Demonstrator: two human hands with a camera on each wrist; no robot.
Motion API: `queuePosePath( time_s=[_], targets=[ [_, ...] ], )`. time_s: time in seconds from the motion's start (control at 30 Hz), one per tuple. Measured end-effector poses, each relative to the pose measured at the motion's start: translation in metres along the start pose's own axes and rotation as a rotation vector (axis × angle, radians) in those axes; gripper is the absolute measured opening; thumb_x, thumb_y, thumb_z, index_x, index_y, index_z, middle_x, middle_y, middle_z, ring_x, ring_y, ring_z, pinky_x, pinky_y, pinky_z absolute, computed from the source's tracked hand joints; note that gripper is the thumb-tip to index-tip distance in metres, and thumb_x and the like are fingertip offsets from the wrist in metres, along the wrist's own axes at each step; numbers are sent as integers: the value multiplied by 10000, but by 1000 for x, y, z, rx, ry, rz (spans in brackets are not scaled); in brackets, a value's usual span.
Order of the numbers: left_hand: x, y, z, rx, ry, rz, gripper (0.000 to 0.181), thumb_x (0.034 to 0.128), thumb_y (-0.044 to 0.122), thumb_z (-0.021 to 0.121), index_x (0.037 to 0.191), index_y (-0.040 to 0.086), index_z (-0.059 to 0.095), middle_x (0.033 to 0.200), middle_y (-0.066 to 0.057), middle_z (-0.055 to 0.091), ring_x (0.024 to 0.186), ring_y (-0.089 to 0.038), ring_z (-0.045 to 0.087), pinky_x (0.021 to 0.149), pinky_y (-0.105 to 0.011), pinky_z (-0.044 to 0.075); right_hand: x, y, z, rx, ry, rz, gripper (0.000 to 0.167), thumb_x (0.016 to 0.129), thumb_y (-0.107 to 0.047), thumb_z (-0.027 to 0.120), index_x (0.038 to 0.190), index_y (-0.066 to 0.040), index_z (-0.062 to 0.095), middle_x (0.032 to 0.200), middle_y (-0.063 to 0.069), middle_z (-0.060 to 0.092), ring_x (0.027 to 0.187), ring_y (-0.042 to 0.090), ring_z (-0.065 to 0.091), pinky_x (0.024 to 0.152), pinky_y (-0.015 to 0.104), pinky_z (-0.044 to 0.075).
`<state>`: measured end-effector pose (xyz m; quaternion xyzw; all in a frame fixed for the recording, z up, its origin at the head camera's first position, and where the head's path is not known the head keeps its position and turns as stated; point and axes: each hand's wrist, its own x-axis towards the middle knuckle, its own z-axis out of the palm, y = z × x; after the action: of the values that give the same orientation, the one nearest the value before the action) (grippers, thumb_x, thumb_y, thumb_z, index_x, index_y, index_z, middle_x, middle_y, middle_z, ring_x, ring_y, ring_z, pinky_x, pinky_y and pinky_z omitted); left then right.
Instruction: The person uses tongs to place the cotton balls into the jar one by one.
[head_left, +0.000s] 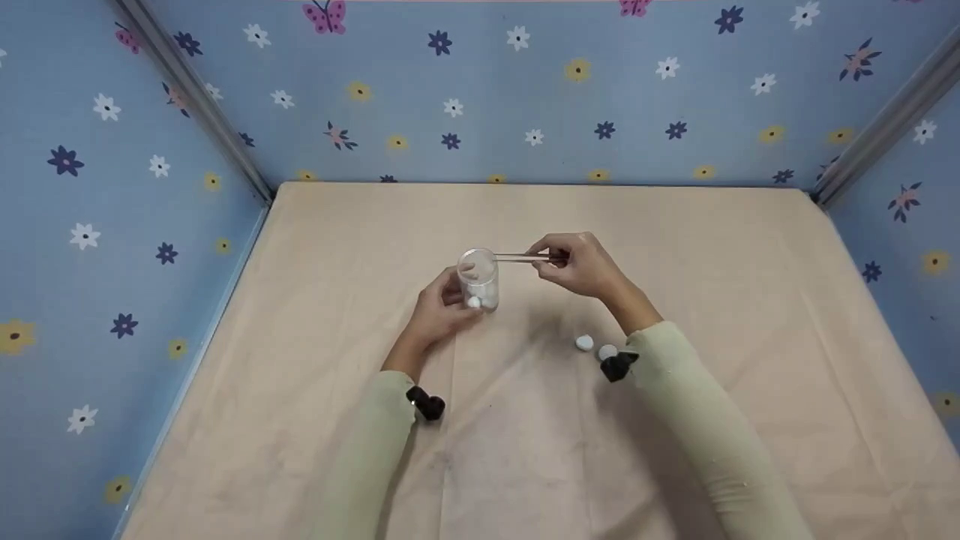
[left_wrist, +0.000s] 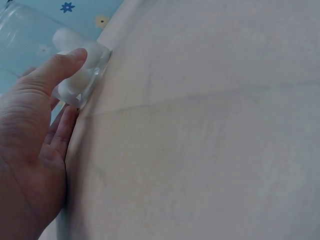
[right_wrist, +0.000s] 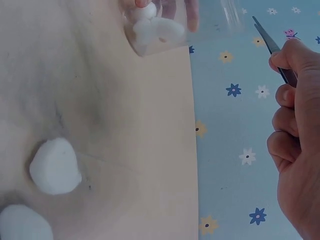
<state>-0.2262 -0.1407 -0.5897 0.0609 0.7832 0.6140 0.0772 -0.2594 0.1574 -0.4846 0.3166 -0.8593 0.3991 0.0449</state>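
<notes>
A clear jar (head_left: 491,274) with several white cotton balls (left_wrist: 77,82) at its bottom stands on the cloth, slightly tilted if at all; I cannot tell. My left hand (head_left: 437,311) grips the jar low on its side, thumb across the front. In my right hand (head_left: 583,264) is a pair of metal tweezers (right_wrist: 272,45), pinched between thumb and fingers. Their tips point left toward the jar's rim, and nothing shows between them in the right wrist view. Two cotton balls lie on the cloth below my right hand, one of them a rounded white lump (right_wrist: 56,166).
A pale peach cloth (head_left: 337,300) with creases covers the table. Blue flowered panels (head_left: 480,90) rise behind and at both sides, with metal posts (head_left: 202,97) in the corners. The second loose cotton ball (head_left: 607,351) sits close to the right wrist camera (head_left: 616,367).
</notes>
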Motion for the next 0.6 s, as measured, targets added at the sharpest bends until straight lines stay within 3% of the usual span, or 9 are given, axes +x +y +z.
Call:
queuePosePath(
  time_s=[0.33,0.6],
  targets=[
    [1,0,1,-5,5,-10,808,917,-61,867,1637,80,530,1532,-237,636,1443,-412,679,1252,-462,586,-10,3,-8,-7,0,25,191,996,-53,730,1140,-55,856,713,99,643,632,87,425,624,248,364],
    [1,1,0,4,12,-4,806,907,-52,873,1630,81,543,1511,-244,648,1419,-415,693,1244,-480,590,-18,5,-17,-23,23,-20,174,994,-37,752,1133,-48,855,697,86,628,623,37,399,627,242,359]
  ],
)
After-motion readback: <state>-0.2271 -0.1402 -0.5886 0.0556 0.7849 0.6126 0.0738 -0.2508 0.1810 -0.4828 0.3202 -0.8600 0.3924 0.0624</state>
